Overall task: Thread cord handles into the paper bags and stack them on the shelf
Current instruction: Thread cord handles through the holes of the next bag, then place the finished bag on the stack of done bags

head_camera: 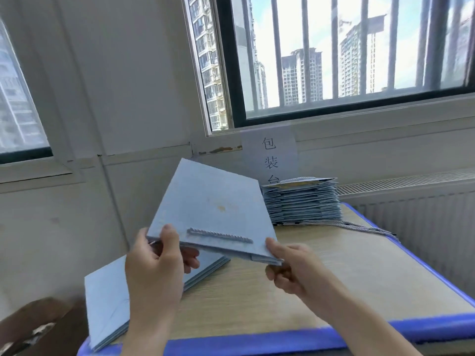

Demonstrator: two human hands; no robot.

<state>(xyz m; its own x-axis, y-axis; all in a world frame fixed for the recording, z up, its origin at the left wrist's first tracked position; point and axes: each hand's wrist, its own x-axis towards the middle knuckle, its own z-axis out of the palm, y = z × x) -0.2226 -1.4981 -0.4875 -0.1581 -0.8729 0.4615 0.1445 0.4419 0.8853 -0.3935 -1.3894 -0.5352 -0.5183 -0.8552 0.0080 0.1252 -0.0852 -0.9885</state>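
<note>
I hold a flat light-blue paper bag (213, 206) up above the table, its open edge toward me. A grey twisted cord (219, 235) lies across its face near that edge. My left hand (156, 263) grips the bag's near left corner, thumb on top. My right hand (290, 265) pinches the near right corner. Below my left hand a low pile of flat blue bags (105, 304) lies at the table's left edge. A tall stack of folded bags (303, 201) stands at the back of the table.
The wooden table (321, 278) has a blue rim. Loose grey cords (365, 227) trail to the right of the tall stack. A paper sign (270, 155) hangs on the wall under a barred window (347, 55). A radiator (411, 201) runs along the right. A brown object (33, 327) sits at lower left.
</note>
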